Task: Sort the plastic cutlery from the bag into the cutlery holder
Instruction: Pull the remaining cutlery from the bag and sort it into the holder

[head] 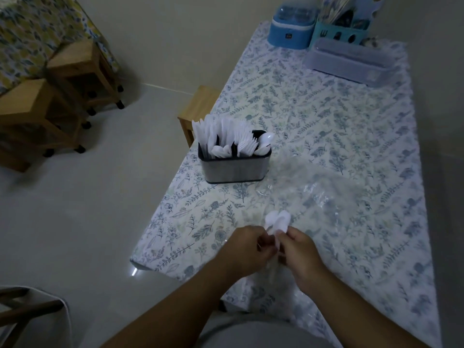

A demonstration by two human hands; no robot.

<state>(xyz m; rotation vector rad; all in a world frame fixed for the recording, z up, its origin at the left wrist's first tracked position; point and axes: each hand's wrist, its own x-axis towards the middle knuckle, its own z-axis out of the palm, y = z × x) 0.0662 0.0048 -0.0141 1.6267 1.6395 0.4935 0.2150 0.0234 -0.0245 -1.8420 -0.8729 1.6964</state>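
A grey cutlery holder (234,169) with a black rim stands on the table's left side, packed with white plastic knives, forks and spoons. A clear plastic bag (319,194) lies crumpled on the floral tablecloth to the right of it. Near the front edge, my left hand (247,249) and my right hand (300,252) meet around a small bundle of white plastic spoons (277,221). The spoon bowls stick up above my fingers; their handles are hidden between my hands. Both hands grip the bundle.
The table (376,151) carries a blue container (288,31), a teal utensil caddy (336,28) and a clear lidded box (351,61) at the far end. Wooden stools (62,96) stand on the floor to the left; one stool (198,109) sits beside the table.
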